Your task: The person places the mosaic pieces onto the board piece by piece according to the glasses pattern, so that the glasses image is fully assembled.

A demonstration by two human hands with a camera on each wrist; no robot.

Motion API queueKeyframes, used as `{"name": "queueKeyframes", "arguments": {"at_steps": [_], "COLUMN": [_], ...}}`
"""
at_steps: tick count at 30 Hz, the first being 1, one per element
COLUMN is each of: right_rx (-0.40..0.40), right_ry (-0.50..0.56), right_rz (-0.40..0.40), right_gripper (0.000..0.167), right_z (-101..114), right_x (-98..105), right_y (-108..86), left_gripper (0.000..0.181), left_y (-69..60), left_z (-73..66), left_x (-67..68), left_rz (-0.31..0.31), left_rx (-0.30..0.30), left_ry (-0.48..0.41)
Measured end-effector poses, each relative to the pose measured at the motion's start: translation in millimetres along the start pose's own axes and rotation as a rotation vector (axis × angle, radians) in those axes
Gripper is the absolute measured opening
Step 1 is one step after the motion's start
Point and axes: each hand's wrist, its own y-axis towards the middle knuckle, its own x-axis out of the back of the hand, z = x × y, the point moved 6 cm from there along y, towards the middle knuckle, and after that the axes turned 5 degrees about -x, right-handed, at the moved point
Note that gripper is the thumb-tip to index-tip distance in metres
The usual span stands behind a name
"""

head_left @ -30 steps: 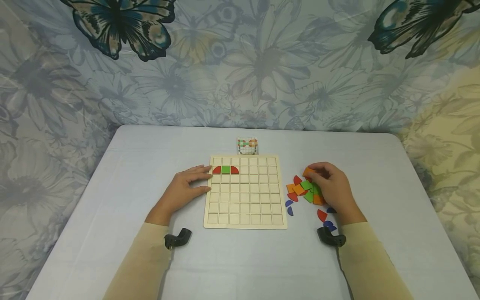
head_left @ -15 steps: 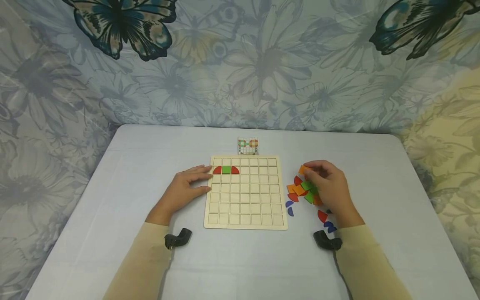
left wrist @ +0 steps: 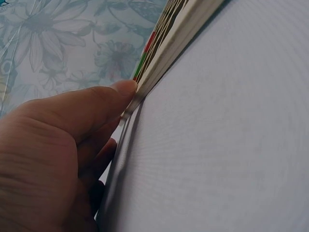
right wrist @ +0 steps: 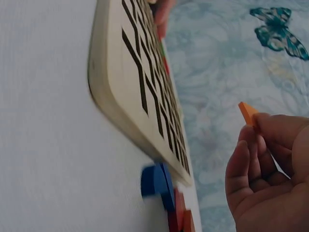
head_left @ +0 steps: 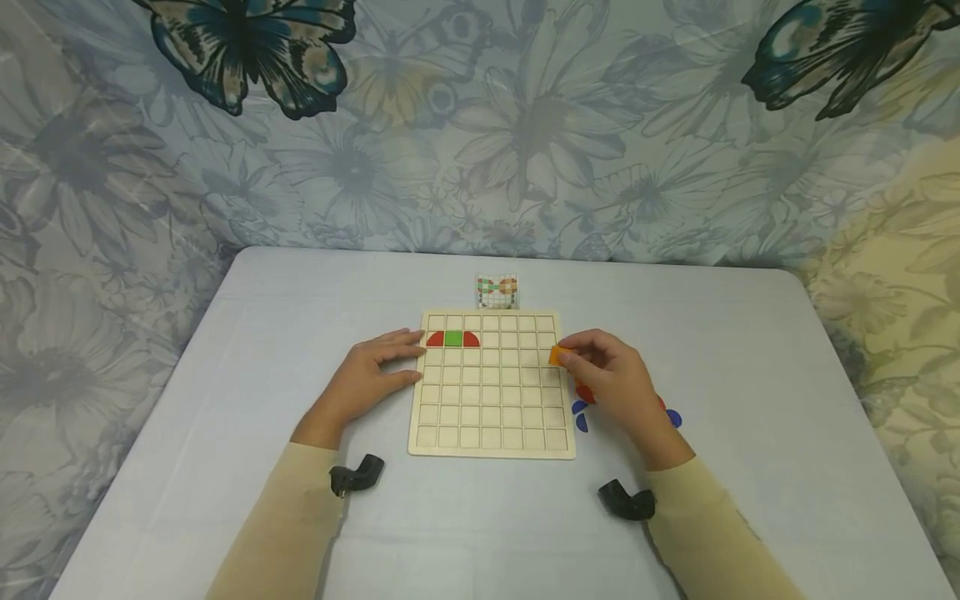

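Observation:
A wooden board (head_left: 491,414) marked with a grid of squares lies flat on the table. In its second row from the back sit a green square tile (head_left: 453,338) and a red quarter-round tile (head_left: 437,339) on each side of it. My left hand (head_left: 367,375) touches the board's left edge with its thumb and fingertips. Between thumb and fingers, my right hand (head_left: 615,383) pinches an orange tile (right wrist: 248,113) over the board's right edge; the fingers partly cover its outline. Below that hand, it hides most of the loose tile pile.
Behind the board is a small pattern card (head_left: 497,292) with coloured shapes. Blue rounded tiles (head_left: 674,418) and a red tile (head_left: 584,394) show around the right hand. White cloth (head_left: 480,533) covers the table, with a floral backdrop (head_left: 540,167) behind it.
My right hand has carried the orange tile leftward from the loose pile to the board's right edge. The left hand keeps its place.

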Motion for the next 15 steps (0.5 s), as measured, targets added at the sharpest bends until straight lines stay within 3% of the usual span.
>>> {"name": "queueKeyframes", "arguments": {"at_steps": [15], "right_rx": [0.079], "right_ry": [-0.006], "right_rz": [0.133], "right_gripper": [0.013], "right_z": [22.2], "right_x": [-64.0], "right_y": [15.4], "left_gripper": [0.041], "left_y": [-0.3], "left_z": [0.6], "left_x": [2.5], "left_rz": [-0.006], "left_rx": [0.035], "left_ry": [0.004]}}
